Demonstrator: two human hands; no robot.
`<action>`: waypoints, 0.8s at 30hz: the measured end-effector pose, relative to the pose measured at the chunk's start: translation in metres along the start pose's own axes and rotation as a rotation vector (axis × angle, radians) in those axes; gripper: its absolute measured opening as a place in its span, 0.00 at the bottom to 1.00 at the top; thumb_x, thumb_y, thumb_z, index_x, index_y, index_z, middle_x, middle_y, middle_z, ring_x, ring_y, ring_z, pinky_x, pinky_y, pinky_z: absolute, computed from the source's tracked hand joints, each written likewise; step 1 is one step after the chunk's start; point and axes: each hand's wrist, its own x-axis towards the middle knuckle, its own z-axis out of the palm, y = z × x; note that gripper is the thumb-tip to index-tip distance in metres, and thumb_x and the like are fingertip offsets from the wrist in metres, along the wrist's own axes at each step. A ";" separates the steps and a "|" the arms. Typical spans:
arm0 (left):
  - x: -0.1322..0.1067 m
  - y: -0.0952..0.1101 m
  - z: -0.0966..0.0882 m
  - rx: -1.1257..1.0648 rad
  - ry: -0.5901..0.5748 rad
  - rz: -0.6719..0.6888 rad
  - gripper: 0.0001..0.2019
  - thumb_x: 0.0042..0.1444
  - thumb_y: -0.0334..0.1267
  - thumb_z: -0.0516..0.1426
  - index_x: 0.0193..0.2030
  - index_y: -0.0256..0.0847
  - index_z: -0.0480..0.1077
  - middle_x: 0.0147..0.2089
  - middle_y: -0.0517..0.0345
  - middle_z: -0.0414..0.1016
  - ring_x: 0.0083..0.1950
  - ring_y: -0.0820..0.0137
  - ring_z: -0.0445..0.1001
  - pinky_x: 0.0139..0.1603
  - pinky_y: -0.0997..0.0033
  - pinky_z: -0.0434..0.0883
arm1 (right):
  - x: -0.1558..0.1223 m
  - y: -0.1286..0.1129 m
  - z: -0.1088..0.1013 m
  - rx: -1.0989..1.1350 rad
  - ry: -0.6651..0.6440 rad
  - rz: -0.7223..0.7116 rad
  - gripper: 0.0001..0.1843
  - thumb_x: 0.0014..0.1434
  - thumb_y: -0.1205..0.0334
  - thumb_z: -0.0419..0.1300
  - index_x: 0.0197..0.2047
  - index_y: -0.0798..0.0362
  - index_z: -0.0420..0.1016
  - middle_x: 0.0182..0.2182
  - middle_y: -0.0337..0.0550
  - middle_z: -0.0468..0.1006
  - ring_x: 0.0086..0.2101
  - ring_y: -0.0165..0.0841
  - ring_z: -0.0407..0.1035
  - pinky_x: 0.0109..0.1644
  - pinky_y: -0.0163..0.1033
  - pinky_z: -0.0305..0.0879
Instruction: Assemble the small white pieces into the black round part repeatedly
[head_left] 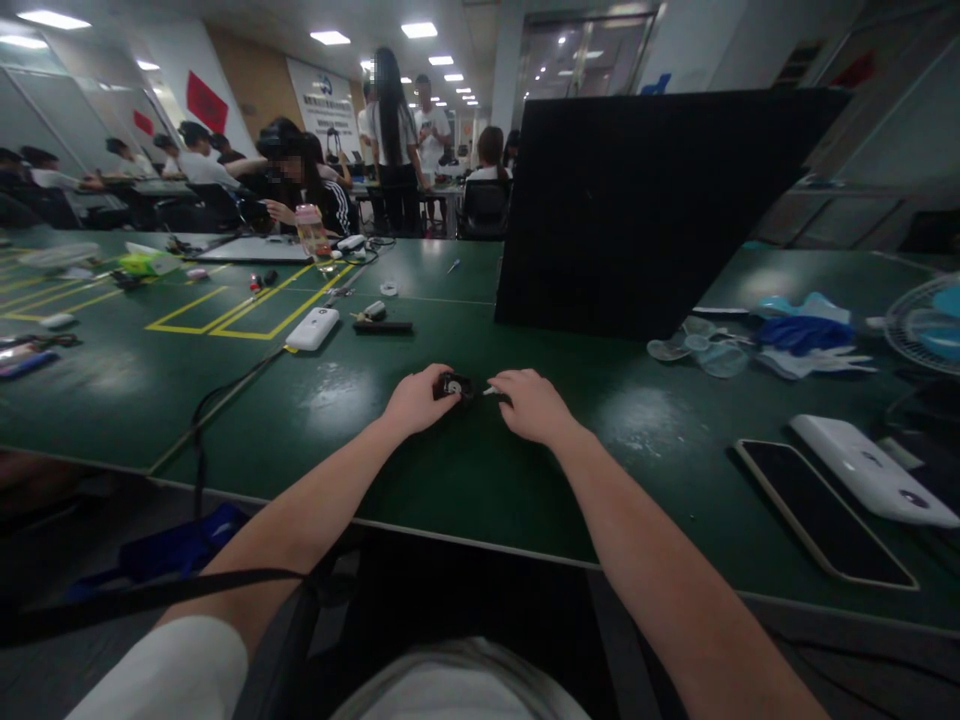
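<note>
My left hand (417, 398) rests on the green table (450, 470) with its fingers curled round a small black device with a round part (453, 386). My right hand (529, 403) lies just to the right of it, fingers closed on a thin tool whose pale tip (489, 391) points at the device. What the tool is I cannot make out. Both hands sit near the table's middle, in front of a large black panel.
The black panel (645, 200) stands upright behind the hands. A phone (821, 513) and a white box (874, 468) lie at right, near blue gloves (795, 335) and a fan (926, 322). A white power bank (313, 328) lies at left. People sit at far tables.
</note>
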 end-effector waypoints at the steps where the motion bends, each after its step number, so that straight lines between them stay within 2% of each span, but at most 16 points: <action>1: 0.000 -0.001 0.000 0.000 0.002 0.003 0.23 0.57 0.46 0.62 0.59 0.47 0.70 0.47 0.52 0.81 0.47 0.59 0.79 0.47 0.60 0.75 | 0.002 0.000 0.004 -0.033 -0.029 0.021 0.20 0.62 0.63 0.58 0.57 0.48 0.78 0.57 0.51 0.75 0.56 0.50 0.67 0.57 0.62 0.66; 3: 0.000 -0.001 0.001 -0.010 -0.008 0.019 0.24 0.57 0.47 0.62 0.60 0.47 0.69 0.48 0.52 0.80 0.48 0.58 0.79 0.47 0.59 0.75 | 0.004 0.002 0.009 -0.075 -0.047 0.074 0.13 0.64 0.62 0.58 0.49 0.50 0.81 0.49 0.54 0.77 0.49 0.49 0.70 0.51 0.60 0.70; 6: 0.000 -0.001 0.002 -0.037 -0.044 0.058 0.24 0.57 0.47 0.63 0.60 0.48 0.69 0.50 0.52 0.80 0.50 0.57 0.79 0.49 0.58 0.75 | 0.004 0.010 0.008 -0.057 0.015 0.131 0.09 0.61 0.61 0.62 0.43 0.51 0.82 0.46 0.54 0.76 0.46 0.48 0.70 0.48 0.57 0.72; 9: -0.001 0.000 0.003 -0.072 -0.082 0.102 0.25 0.56 0.45 0.63 0.60 0.49 0.69 0.51 0.54 0.80 0.52 0.59 0.79 0.52 0.59 0.75 | 0.002 0.011 0.004 0.038 0.078 0.179 0.08 0.61 0.60 0.63 0.43 0.51 0.81 0.46 0.53 0.75 0.45 0.45 0.71 0.47 0.54 0.72; 12: -0.002 0.000 0.004 -0.083 -0.088 0.133 0.25 0.57 0.44 0.63 0.61 0.48 0.68 0.52 0.55 0.80 0.52 0.60 0.78 0.53 0.59 0.74 | 0.000 0.000 0.002 0.243 0.158 0.224 0.10 0.64 0.58 0.59 0.46 0.51 0.78 0.43 0.49 0.77 0.39 0.39 0.72 0.42 0.47 0.72; 16: -0.002 -0.001 0.004 -0.061 -0.078 0.137 0.24 0.57 0.45 0.62 0.61 0.48 0.68 0.51 0.54 0.80 0.51 0.59 0.79 0.52 0.58 0.74 | -0.003 -0.021 0.001 0.447 0.253 0.125 0.11 0.67 0.56 0.56 0.47 0.52 0.74 0.40 0.44 0.78 0.36 0.34 0.71 0.40 0.42 0.70; 20: -0.002 -0.001 0.002 -0.072 -0.093 0.129 0.24 0.56 0.45 0.63 0.59 0.48 0.69 0.51 0.54 0.80 0.51 0.59 0.79 0.52 0.58 0.75 | -0.008 -0.034 0.001 0.401 0.188 0.089 0.10 0.66 0.57 0.56 0.44 0.51 0.75 0.38 0.43 0.78 0.33 0.34 0.70 0.36 0.41 0.68; 24: -0.001 0.000 0.000 -0.088 -0.110 0.115 0.23 0.57 0.44 0.62 0.59 0.48 0.69 0.52 0.54 0.79 0.50 0.60 0.79 0.50 0.59 0.75 | -0.008 -0.036 0.003 0.331 0.141 0.074 0.09 0.65 0.58 0.56 0.41 0.51 0.75 0.36 0.43 0.77 0.33 0.34 0.70 0.35 0.41 0.67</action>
